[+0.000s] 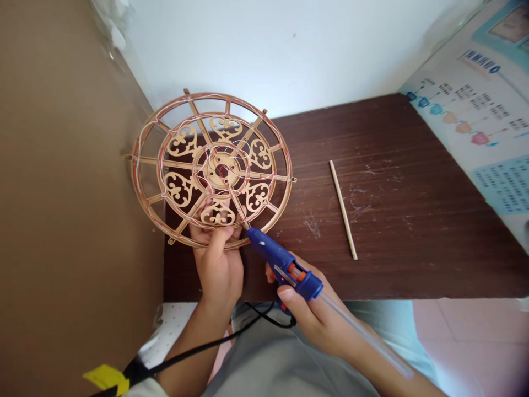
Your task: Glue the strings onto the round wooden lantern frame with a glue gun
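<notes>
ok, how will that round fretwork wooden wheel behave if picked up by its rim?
Probably light: the round fretwork wooden wheel is mostly openwork, and the left hand alone holds it by the rim; the right hand grips a blue glue gun. Thin spokes and heart scrolls look fragile, so squeezing may snap them. On edge it could roll.

A thin wooden stick [343, 209] lies alone on the dark, scuffed tabletop [392, 248]. Brown cardboard [61, 193] stands left, a printed poster [483, 121] leans right, white wall [289, 49] behind.
</notes>
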`<state>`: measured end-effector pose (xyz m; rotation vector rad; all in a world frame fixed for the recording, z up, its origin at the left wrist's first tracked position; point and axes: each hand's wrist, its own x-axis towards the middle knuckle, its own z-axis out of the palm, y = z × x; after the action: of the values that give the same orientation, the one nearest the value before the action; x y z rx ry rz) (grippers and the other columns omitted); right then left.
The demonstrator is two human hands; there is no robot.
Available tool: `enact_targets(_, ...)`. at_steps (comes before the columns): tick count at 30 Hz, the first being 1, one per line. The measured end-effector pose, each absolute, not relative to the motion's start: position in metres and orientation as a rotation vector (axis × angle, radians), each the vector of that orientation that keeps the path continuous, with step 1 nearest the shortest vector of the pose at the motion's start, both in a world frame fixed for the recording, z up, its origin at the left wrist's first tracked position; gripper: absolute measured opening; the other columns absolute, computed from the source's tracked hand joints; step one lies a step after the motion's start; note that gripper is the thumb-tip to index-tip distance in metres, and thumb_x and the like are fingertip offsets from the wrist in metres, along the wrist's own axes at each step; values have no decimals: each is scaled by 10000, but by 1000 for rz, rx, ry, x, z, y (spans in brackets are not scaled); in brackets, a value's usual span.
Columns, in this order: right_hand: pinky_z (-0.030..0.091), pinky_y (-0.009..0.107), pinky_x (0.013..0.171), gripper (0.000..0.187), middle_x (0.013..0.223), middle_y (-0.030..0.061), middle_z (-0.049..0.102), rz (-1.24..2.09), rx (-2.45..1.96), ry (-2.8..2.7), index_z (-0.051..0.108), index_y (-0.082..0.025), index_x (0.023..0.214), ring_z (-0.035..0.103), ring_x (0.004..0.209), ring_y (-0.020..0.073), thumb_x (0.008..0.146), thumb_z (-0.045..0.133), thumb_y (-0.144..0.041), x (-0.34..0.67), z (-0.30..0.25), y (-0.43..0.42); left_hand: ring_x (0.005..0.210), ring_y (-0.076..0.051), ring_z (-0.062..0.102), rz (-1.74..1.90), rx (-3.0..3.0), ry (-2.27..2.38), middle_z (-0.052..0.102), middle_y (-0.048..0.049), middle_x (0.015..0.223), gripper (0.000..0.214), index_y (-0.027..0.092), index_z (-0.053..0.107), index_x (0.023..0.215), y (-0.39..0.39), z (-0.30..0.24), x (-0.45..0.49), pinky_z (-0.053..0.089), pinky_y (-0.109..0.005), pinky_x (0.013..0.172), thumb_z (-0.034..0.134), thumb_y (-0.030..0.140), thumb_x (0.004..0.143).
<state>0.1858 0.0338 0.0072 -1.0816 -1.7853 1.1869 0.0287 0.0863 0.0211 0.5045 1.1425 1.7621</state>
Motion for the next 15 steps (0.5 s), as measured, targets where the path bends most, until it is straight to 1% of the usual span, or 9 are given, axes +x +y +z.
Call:
enact_targets(3, 579, 353, 807, 388, 936, 45, 688, 1194, -1030, -1766, 641, -238, 1054, 661, 837, 220, 1147, 427, -549, 187, 6, 33, 1219, -239, 731, 1771, 471, 1121, 768, 10, 1246, 585, 365, 710, 1254, 86, 21, 29, 633, -372, 999, 699, 47, 764)
enact_targets(6, 614, 366, 860, 418, 1067, 80, 722, 1244, -995, -1697, 657, -234, 1198, 700, 915, 231, 1144, 424, -577, 189, 7, 30, 1264, -246, 713, 1764, 465, 1116, 756, 12, 1289, 586, 369, 711, 1249, 86, 21, 28, 637, -371, 999, 691, 42, 763)
enact_targets(9, 643, 368, 895, 487, 1189, 108, 724, 1249, -1010, -1611, 629, -246, 1354, 732, 992, 247, 1132, 421, -626, 190, 9, 27, 1306, -244, 692, 1746, 480, 1122, 747, 19, 1326, 576, 380, 704, 1257, 86, 22, 28, 632, -363, 1005, 682, 60, 778)
enact_targets(10, 652, 363, 884, 494, 1221, 109, 716, 1238, -1016, -1568, 626, -262, 1367, 737, 1009, 251, 1126, 422, -642, 190, 8, 25, 1319, -242, 684, 1742, 486, 1117, 744, 19, 1334, 570, 382, 702, 1262, 85, 22, 28, 627, -363, 1018, 681, 67, 787)
enact_targets(12, 674, 359, 812, 506, 1265, 114, 694, 1200, -1013, -1471, 637, -285, 1367, 742, 998, 265, 1106, 439, -671, 190, 3, 20, 1343, -238, 670, 1735, 502, 1105, 744, 19, 1337, 562, 387, 696, 1274, 85, 22, 28, 615, -371, 1046, 681, 84, 801)
enact_targets(14, 685, 381, 740, 500, 1286, 139, 676, 1155, -1058, -1416, 639, -281, 1389, 742, 950, 283, 1114, 428, -642, 190, -8, 12, 1361, -242, 657, 1726, 519, 1097, 750, 16, 1320, 555, 393, 688, 1284, 85, 22, 27, 605, -390, 1068, 686, 105, 809)
enact_targets(15, 690, 410, 750, 504, 1300, 162, 670, 1140, -1116, -1419, 617, -268, 1437, 741, 953, 299, 1130, 398, -603, 191, -15, 7, 1369, -245, 652, 1722, 524, 1096, 754, 14, 1310, 550, 394, 685, 1287, 85, 21, 27, 603, -401, 1073, 690, 118, 811)
